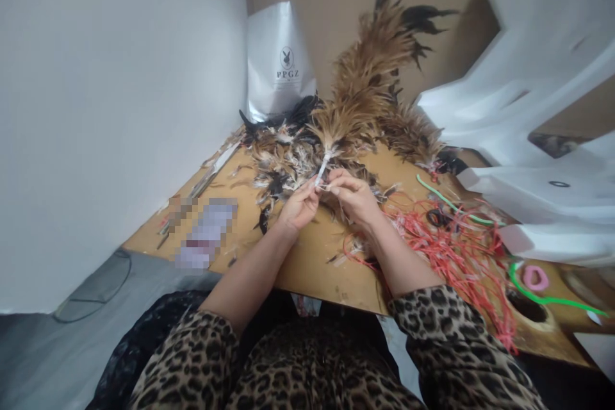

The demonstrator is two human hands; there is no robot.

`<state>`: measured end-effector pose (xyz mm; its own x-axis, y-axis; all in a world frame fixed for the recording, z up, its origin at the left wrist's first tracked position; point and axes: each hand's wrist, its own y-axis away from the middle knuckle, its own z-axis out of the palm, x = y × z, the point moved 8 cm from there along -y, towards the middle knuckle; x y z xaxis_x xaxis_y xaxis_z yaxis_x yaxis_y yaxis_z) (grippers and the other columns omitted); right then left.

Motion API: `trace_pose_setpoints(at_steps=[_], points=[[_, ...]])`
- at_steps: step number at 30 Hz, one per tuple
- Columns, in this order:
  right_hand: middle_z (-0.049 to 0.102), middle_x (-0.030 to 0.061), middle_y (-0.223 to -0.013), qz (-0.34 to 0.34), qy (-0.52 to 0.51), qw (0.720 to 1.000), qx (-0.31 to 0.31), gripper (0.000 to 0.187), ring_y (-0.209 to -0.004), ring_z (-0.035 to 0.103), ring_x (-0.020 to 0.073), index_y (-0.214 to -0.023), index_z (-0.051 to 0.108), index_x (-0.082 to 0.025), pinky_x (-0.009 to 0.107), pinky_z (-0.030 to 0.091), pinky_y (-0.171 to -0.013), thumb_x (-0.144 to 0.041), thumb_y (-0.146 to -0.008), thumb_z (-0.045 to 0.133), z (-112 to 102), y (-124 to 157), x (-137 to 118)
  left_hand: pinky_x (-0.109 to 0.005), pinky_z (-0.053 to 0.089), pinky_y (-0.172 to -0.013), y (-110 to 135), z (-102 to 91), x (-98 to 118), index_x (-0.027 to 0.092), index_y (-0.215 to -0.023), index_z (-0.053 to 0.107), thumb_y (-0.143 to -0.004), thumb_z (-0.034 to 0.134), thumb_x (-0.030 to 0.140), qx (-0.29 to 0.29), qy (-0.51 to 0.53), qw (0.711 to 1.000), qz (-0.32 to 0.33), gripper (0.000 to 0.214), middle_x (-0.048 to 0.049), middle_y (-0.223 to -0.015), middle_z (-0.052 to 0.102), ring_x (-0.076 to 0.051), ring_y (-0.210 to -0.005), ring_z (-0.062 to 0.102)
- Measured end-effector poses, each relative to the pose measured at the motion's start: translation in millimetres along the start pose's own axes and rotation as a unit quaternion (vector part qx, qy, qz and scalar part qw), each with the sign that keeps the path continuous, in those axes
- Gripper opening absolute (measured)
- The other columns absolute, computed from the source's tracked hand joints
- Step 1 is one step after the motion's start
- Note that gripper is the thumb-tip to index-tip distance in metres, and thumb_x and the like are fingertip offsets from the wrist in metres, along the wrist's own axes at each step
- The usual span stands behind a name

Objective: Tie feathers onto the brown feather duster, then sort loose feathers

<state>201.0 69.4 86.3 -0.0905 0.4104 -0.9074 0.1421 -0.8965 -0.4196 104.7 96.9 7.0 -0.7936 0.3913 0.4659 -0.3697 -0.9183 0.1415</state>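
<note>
A long feather duster (361,83) with tan and dark feathers leans away from me, tilted up toward the back. Its short white-wrapped handle (323,168) points down at my hands. My left hand (300,206) is closed around the lower end of that handle. Close beside it, my right hand (356,200) pinches a thin white strand (325,187) that runs to the handle's end. Whether the strand is string or tape is too small to tell. Loose brown, black and white feathers (283,157) lie heaped behind my left hand.
A white bag (278,57) stands behind the feathers. Tangled red strings (446,250) cover the table's right side, with a green strip (552,298) and pink ring (535,278). White foam pieces (542,64) rise at right. Left lie thin sticks (206,179) and a blurred-out rectangle (206,234).
</note>
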Motion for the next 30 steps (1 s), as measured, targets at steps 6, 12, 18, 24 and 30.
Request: trace_pose_setpoints(at_steps=[6, 12, 18, 24, 30], points=[[0.054, 0.0028, -0.091, 0.102, -0.132, 0.986, -0.022, 0.02, -0.09, 0.054, 0.0179, -0.064, 0.064, -0.02, 0.038, 0.042, -0.091, -0.036, -0.057, 0.073, -5.9, -1.4, 22.9, -0.008, 0.045, -0.055, 10.3, 12.1, 0.4, 0.015, -0.098, 0.064, -0.079, 0.046, -0.001, -0.042, -0.031, 0.998, -0.046, 0.031, -0.0041, -0.084, 0.06, -0.005, -0.071, 0.057], [0.055, 0.0023, -0.082, 0.092, -0.152, 0.981, -0.076, 0.021, -0.081, 0.054, 0.0161, -0.064, 0.063, -0.017, 0.035, 0.044, -0.083, -0.036, -0.062, 0.07, -12.4, -2.1, 24.0, -0.011, 0.04, -0.051, 11.2, 15.3, -2.8, 0.013, -0.087, 0.062, -0.073, 0.057, 0.001, -0.087, -0.086, 0.99, -0.063, 0.02, -0.0037, -0.078, 0.059, -0.006, -0.068, 0.055], [0.061, 0.0029, -0.077, 0.117, 0.053, 0.961, -0.247, 0.026, -0.076, 0.055, 0.0138, -0.066, 0.067, -0.014, 0.027, 0.046, -0.075, -0.04, -0.065, 0.069, -7.8, 4.7, 20.3, -0.013, 0.038, -0.049, 2.2, 8.8, 1.3, 0.014, -0.087, 0.061, -0.071, 0.064, 0.007, -0.092, -0.134, 0.985, -0.049, 0.018, -0.0024, -0.078, 0.059, -0.005, -0.063, 0.052], [0.062, -0.0014, -0.061, 0.208, 0.133, 0.947, -0.207, 0.023, -0.054, 0.052, 0.0088, -0.073, 0.068, -0.014, 0.021, 0.044, -0.058, -0.036, -0.069, 0.062, -37.2, 10.0, 24.8, -0.011, 0.036, -0.046, -1.2, 4.7, 3.0, 0.015, -0.089, 0.062, -0.067, 0.071, 0.014, -0.095, -0.193, 0.976, -0.034, 0.024, 0.0001, -0.071, 0.055, -0.005, -0.061, 0.051], [0.067, -0.0002, -0.069, 0.174, 0.403, 0.898, -0.028, 0.016, -0.062, 0.056, 0.0114, -0.073, 0.069, -0.016, 0.022, 0.041, -0.064, -0.023, -0.071, 0.055, -131.0, 25.9, -13.8, -0.015, 0.044, -0.053, -2.1, 4.0, -0.9, 0.014, -0.087, 0.064, -0.065, 0.074, 0.02, -0.073, -0.29, 0.954, 0.003, 0.025, -0.0027, -0.075, 0.063, -0.009, -0.067, 0.06]])
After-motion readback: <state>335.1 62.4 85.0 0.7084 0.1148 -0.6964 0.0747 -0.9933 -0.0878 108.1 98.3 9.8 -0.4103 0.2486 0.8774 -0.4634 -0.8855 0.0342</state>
